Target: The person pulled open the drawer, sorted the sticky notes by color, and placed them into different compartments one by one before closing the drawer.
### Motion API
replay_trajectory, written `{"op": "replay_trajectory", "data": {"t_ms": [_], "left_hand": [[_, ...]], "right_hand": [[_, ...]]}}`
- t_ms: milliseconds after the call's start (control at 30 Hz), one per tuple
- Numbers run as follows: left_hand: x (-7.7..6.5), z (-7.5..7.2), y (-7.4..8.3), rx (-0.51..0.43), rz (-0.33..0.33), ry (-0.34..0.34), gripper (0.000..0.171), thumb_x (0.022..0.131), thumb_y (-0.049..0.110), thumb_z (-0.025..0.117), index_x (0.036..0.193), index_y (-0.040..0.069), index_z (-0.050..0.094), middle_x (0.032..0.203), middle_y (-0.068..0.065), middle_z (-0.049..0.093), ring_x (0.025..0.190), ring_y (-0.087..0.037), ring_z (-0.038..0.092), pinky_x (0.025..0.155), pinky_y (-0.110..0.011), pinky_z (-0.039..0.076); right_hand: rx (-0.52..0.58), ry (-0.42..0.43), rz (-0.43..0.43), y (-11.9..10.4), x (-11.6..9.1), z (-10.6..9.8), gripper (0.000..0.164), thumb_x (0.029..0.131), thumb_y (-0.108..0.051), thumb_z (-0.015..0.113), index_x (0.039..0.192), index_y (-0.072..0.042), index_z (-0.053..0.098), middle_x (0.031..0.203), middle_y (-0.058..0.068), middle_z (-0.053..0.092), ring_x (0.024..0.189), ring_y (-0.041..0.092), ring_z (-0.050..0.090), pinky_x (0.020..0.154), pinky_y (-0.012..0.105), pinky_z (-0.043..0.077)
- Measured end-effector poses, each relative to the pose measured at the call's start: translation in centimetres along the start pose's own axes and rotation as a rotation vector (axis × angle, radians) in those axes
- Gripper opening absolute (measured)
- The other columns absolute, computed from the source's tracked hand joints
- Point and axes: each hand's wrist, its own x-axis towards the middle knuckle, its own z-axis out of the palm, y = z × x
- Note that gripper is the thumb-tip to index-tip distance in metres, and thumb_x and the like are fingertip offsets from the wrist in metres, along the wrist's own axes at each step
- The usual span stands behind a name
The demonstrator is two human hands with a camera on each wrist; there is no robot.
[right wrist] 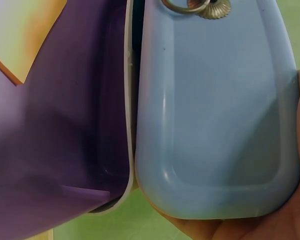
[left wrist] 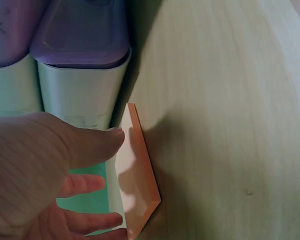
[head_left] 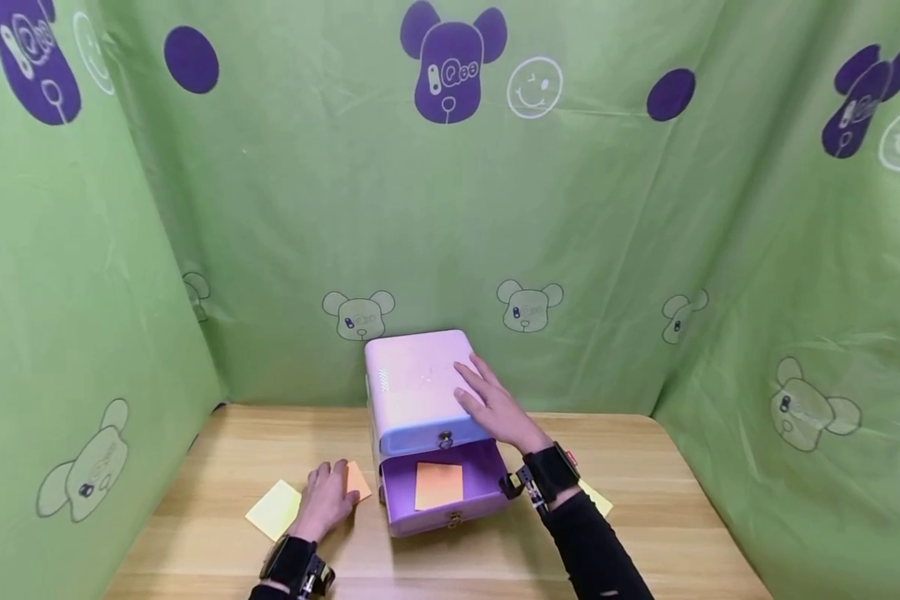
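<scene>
My left hand [head_left: 324, 502] is at an orange sticky-note pad [head_left: 357, 483] on the table, left of a small drawer cabinet [head_left: 420, 375]. In the left wrist view the thumb and fingertips are at the near side of that pad [left wrist: 140, 185], not closed round it. My right hand [head_left: 498, 410] rests on the right side of the cabinet's pale pink top, fingers spread. The blue upper drawer [head_left: 412, 437] is closed; the purple lower drawer [head_left: 483, 471] is pulled out. Inside it lies another orange sticky-note pad [head_left: 439, 486], also partly seen in the right wrist view [right wrist: 25, 35].
A yellow sticky-note pad [head_left: 274, 510] lies left of my left hand. Another yellow pad [head_left: 596, 497] shows partly from behind my right wrist. The wooden table [head_left: 645, 500] is bounded by green printed cloth [head_left: 307, 208] at the back and sides.
</scene>
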Motion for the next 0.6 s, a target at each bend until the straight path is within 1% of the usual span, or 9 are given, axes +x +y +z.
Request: {"op": "replay_trajectory", "data": {"t_ms": [133,267,367,433,500,600], "left_hand": [[0.3,0.5,-0.3,0.023,-0.009,-0.010,0.063,0.080,0.018,0.083,0.130,-0.009,0.056,0.119,-0.037,0.061,0.106,-0.049,0.059,0.086,-0.064,0.055],[0.8,0.7,-0.6,0.038,-0.020,-0.003,0.063,0.075,0.019,0.086,0.126,-0.008,0.060,0.113,-0.032,0.064,0.101,-0.045,0.059,0.078,-0.060,0.056],[1.2,0.8,-0.7,0.033,-0.041,0.000,0.063,0.072,0.020,0.089,0.122,-0.007,0.062,0.109,-0.031,0.064,0.098,-0.044,0.058,0.075,-0.058,0.056],[1.3,0.8,-0.6,0.020,-0.065,0.000,0.064,0.070,0.020,0.090,0.121,-0.008,0.063,0.108,-0.030,0.063,0.099,-0.044,0.057,0.076,-0.058,0.056],[1.3,0.7,-0.6,0.007,-0.088,-0.001,0.062,0.068,0.021,0.092,0.115,-0.008,0.064,0.105,-0.029,0.062,0.097,-0.043,0.056,0.076,-0.057,0.056],[1.2,0.4,-0.6,-0.006,-0.120,-0.010,0.055,0.066,0.022,0.093,0.103,-0.007,0.065,0.096,-0.025,0.059,0.091,-0.039,0.053,0.073,-0.053,0.054]], "right_hand": [[0.013,0.004,0.003,0.1,-0.1,0.0,0.059,0.106,-0.041,0.047,0.160,-0.021,0.032,0.173,0.014,0.008,0.157,0.040,0.017,0.123,0.069,0.021],[0.012,0.006,0.014,0.1,-0.2,0.1,0.059,0.106,-0.041,0.047,0.160,-0.021,0.032,0.173,0.014,0.008,0.158,0.040,0.016,0.123,0.069,0.021],[0.009,0.006,0.019,0.1,-0.3,0.1,0.059,0.106,-0.042,0.047,0.160,-0.021,0.032,0.173,0.014,0.009,0.157,0.040,0.017,0.123,0.069,0.021],[0.008,0.003,0.017,0.0,-0.2,0.0,0.059,0.106,-0.042,0.047,0.160,-0.021,0.032,0.173,0.014,0.008,0.157,0.041,0.017,0.122,0.069,0.021],[0.013,0.001,0.015,-0.1,-0.2,0.0,0.060,0.106,-0.042,0.047,0.160,-0.021,0.032,0.173,0.014,0.008,0.157,0.041,0.017,0.122,0.070,0.021],[0.019,0.002,0.014,-0.3,-0.2,0.0,0.060,0.106,-0.042,0.047,0.160,-0.021,0.032,0.173,0.014,0.008,0.157,0.042,0.018,0.121,0.071,0.022]]}}
